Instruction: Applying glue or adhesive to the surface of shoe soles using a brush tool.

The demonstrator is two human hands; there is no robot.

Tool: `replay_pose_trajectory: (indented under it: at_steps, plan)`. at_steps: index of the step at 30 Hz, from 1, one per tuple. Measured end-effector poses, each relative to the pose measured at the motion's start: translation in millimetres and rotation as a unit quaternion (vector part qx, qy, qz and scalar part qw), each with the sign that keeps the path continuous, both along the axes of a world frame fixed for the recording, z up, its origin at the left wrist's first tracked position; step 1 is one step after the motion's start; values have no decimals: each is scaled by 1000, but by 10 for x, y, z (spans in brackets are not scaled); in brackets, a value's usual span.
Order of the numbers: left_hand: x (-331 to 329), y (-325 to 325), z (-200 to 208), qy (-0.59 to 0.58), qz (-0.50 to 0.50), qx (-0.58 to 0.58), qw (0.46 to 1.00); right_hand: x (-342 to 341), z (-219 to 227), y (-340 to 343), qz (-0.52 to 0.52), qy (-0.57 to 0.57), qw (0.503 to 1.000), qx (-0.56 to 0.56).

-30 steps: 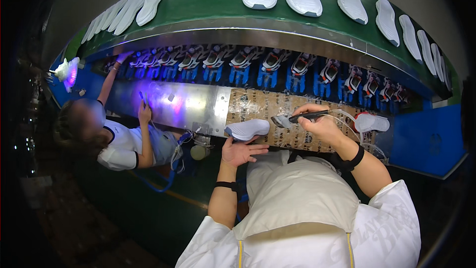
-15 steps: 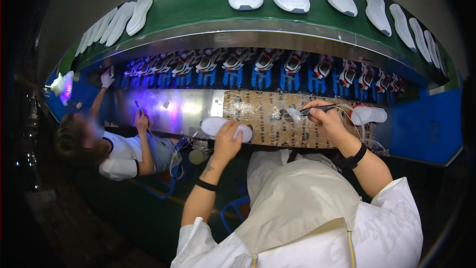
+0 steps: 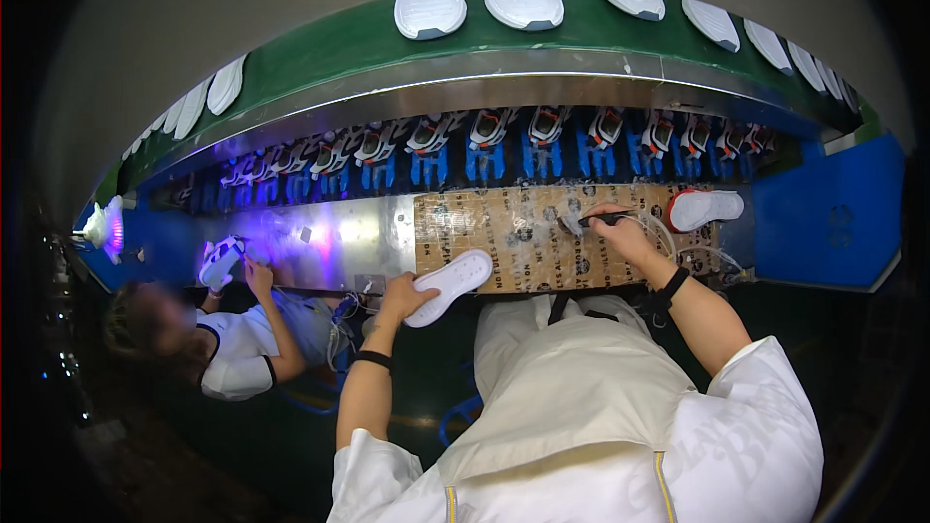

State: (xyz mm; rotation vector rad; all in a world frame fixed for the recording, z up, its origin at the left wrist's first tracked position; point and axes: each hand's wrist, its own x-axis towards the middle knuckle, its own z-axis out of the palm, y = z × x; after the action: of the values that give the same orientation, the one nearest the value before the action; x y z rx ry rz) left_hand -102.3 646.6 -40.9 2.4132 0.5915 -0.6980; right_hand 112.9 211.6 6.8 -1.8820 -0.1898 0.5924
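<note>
My left hand [image 3: 403,297] is closed on one end of a white shoe sole [image 3: 455,281]. The sole lies at a slant over the bench's near edge, its far end above the cardboard. Small round holes dot its upturned face. In my right hand [image 3: 628,235] is a glue brush with a black handle [image 3: 606,219], fingers wrapped round it. The brush's tip hovers over or touches the cardboard [image 3: 528,257], to the right of the sole and apart from it; which of the two I cannot tell. A clear tube [image 3: 664,232] runs beside my right hand.
A white shoe piece with a red edge [image 3: 707,210] lies at the bench's right end. Behind, shoe uppers [image 3: 489,129] stand on blue holders [image 3: 484,163]. White soles [image 3: 523,5] line a green belt [image 3: 339,58] above. At left, a co-worker [image 3: 237,349] handles a shoe.
My left hand has drawn the sole nearer and turned it, from lying nearly crosswise to slanting. My right hand still holds the brush. The co-worker has brought a shoe close. My view has shifted.
</note>
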Motion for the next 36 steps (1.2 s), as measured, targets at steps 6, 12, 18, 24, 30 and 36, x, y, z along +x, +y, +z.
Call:
replay_pose_trajectory:
  at_steps: [6,12,18,24,30,36]
  plan:
    - [-366,-217,-114,63,353,-326,875,-39,-458,27,57,-48,995,-60]
    - [-567,-854,-287,-16,493,-650,579,-82,-512,-10,169,0,981,-93]
    - [-79,-1383,-250,-59,489,-791,362,-105,9,148,8,237,964,118]
    - [564,-1568,421,-173,416,-835,314,-176,1004,539,25,206,952,223]
    - [634,-1832,1091,-195,418,-820,340,-217,1682,1002,84,41,962,255]
    - [598,-2097,1408,-232,399,-783,417,-206,1694,1305,1,-77,961,267]
